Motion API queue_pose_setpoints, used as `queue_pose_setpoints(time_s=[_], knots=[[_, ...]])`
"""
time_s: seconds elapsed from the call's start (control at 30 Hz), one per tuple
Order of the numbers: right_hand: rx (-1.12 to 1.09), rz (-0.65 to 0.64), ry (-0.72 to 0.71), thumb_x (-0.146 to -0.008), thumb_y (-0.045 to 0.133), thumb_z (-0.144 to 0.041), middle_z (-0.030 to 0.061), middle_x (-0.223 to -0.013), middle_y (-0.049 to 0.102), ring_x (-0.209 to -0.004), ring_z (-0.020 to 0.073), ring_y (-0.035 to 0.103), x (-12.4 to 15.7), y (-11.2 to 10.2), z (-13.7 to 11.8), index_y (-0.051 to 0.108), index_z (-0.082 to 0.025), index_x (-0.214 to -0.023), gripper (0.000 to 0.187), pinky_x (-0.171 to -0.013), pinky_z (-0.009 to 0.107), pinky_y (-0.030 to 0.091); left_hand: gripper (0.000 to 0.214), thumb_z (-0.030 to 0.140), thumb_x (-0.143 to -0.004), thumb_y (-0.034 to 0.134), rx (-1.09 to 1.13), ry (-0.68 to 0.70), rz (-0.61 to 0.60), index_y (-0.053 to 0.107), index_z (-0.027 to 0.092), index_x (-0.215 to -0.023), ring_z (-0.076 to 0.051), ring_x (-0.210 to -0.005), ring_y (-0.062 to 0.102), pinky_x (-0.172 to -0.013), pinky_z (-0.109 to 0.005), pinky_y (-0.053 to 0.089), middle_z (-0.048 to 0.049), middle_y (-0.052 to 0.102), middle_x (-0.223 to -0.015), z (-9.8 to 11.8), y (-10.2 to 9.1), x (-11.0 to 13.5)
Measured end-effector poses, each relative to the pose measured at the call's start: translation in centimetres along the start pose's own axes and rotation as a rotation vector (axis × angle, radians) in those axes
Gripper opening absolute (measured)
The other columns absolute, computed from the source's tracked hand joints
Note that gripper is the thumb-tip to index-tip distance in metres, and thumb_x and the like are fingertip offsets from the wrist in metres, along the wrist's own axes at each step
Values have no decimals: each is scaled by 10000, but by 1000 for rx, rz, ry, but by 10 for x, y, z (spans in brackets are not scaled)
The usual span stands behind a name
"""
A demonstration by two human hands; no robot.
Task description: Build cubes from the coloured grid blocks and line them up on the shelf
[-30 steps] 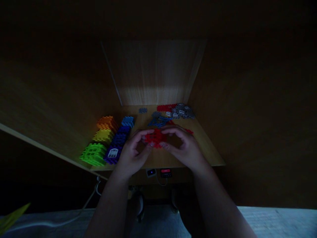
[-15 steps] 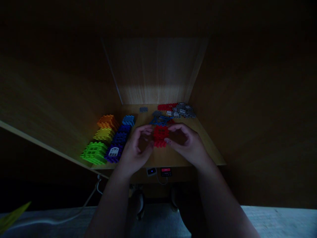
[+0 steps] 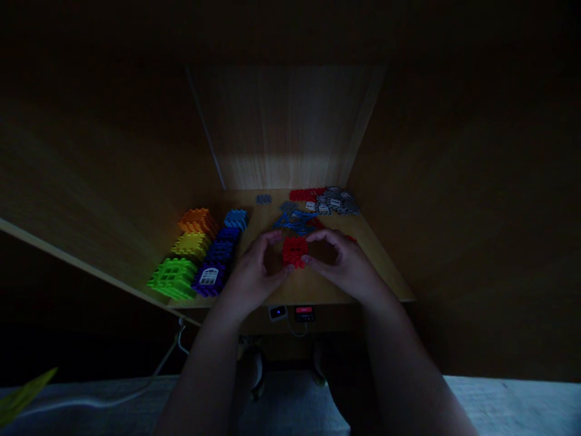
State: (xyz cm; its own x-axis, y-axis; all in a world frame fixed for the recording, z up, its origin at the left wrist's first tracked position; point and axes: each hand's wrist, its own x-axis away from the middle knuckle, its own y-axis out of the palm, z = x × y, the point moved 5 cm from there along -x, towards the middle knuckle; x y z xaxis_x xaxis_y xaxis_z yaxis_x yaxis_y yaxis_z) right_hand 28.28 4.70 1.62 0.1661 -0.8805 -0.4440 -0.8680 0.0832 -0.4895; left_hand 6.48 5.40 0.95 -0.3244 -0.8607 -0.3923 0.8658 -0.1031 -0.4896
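A small stack of red toothed interlocking tiles, with a window-like grid on top, sits between my hands at the middle of the wooden shelf. My left hand is curled at its left side, the thumb touching the lower left edge and the fingertips at the upper left. From the right, my right hand grips the stack, thumb at its lower right corner and fingers at the upper right. Just beyond lie loose blue pieces. The dim light hides how the red tiles join.
On the left stand stacks of green, yellow, orange, light blue and purple tiles. Grey pieces and a red row lie at the back. Below the shelf edge is a phone.
My left hand has moved in to the right, its thumb now on the red stack. The red tiles have tipped so they look more squarely stacked.
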Motion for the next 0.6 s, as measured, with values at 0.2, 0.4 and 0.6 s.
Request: queue_pose_setpoints(time_s=[0.2, 0.4, 0.6], knots=[[12, -29, -1, -941, 813, -419, 29, -1241, 782, -1178, 256, 729, 1, 0, 2, 697, -307, -1226, 327, -1056, 432, 549, 570, 329, -955, 798, -3, -4, -18, 551, 257, -1464, -271, -1440, 619, -1255, -481, 462, -102, 663, -1511, 2, 0, -1], [-1, -54, 1, -948, 801, -384, 32, -1253, 777, -1190, 250, 727, 2, -1, 0, 682, -302, -1259, 343, -1078, 430, 543, 550, 323, -972, 782, -5, 21, -15, 549, 257, -1466, -267, -1429, 628, -1245, -465, 473, -101, 673, -1497, 3, 0, 0], [5, -66, -1, -939, 804, -391, 48, -1268, 769, -1201, 264, 723, 2, -1, 0, 674, -297, -1279, 376, -1078, 442, 553, 539, 312, -969, 781, -3, 10, -15, 554, 255, -1454, -272, -1416, 637, -1242, -464, 475, -95, 682, -1481, 4, 0, 0]])
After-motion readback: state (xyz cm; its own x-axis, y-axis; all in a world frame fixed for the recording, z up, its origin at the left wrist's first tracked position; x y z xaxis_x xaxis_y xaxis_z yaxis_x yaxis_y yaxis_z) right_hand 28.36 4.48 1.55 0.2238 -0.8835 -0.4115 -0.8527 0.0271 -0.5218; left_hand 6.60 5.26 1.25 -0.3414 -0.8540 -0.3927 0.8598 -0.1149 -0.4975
